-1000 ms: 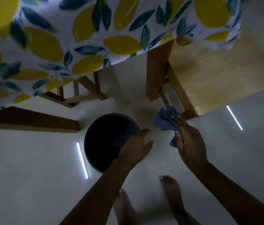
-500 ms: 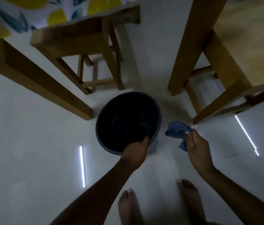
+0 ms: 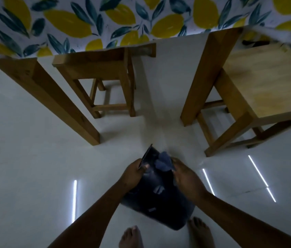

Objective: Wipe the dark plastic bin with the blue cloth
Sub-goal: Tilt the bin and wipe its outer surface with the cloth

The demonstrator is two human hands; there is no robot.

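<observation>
The dark plastic bin (image 3: 160,201) is lifted off the white floor and tipped, its mouth pointing away from me and its base toward my feet. My left hand (image 3: 132,173) grips its rim at the upper left. My right hand (image 3: 185,176) holds the bunched blue cloth (image 3: 164,162) against the upper outer wall of the bin, near the rim. The bin's inside is hidden from this angle.
A table with a lemon-print cloth (image 3: 105,22) stands ahead, its wooden legs (image 3: 205,83) close by. One wooden stool (image 3: 101,81) sits under it, another stool (image 3: 262,83) at the right. My bare feet (image 3: 132,237) are on the glossy white floor (image 3: 25,176).
The bin has been lifted from the floor and tipped on its side toward me. My right hand has brought the cloth onto the bin's outer wall. The camera has tilted upward.
</observation>
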